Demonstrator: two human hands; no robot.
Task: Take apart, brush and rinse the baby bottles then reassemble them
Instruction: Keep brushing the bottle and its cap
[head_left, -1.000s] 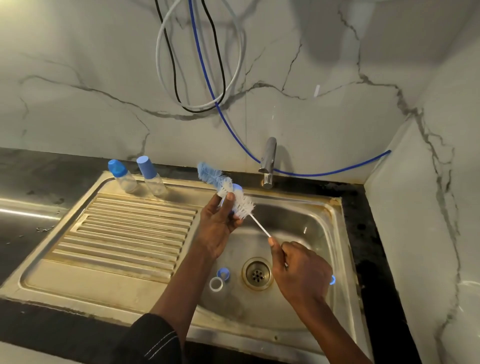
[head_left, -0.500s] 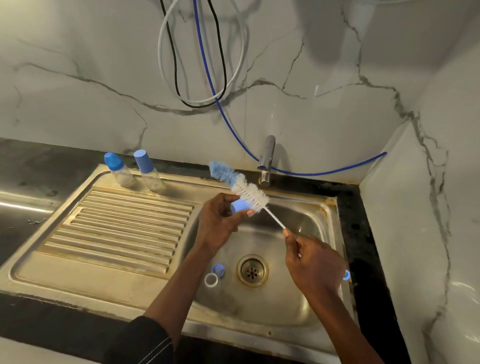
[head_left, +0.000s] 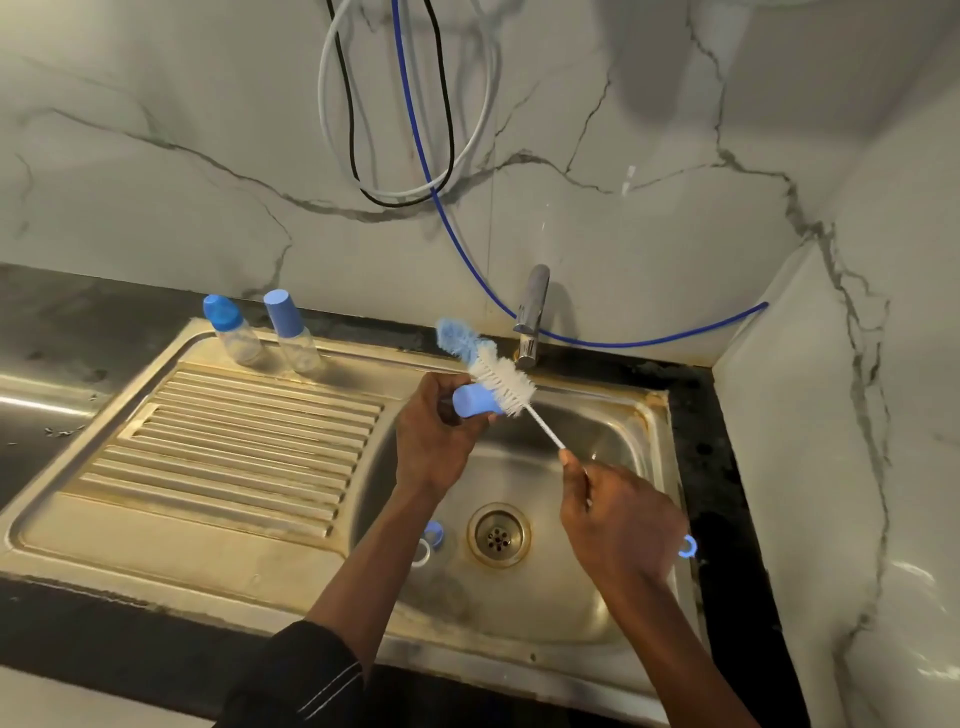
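- Left hand (head_left: 434, 447) grips blue cap (head_left: 474, 402), which lies crosswise under the bristles.
- Right hand (head_left: 618, 519) pinches bottle brush (head_left: 501, 382) handle; its shaft slants up-left.

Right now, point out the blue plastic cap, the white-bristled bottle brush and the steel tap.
blue plastic cap (head_left: 469, 405): head view, side.
white-bristled bottle brush (head_left: 503, 385): head view, bristles.
steel tap (head_left: 533, 307): head view, spout.
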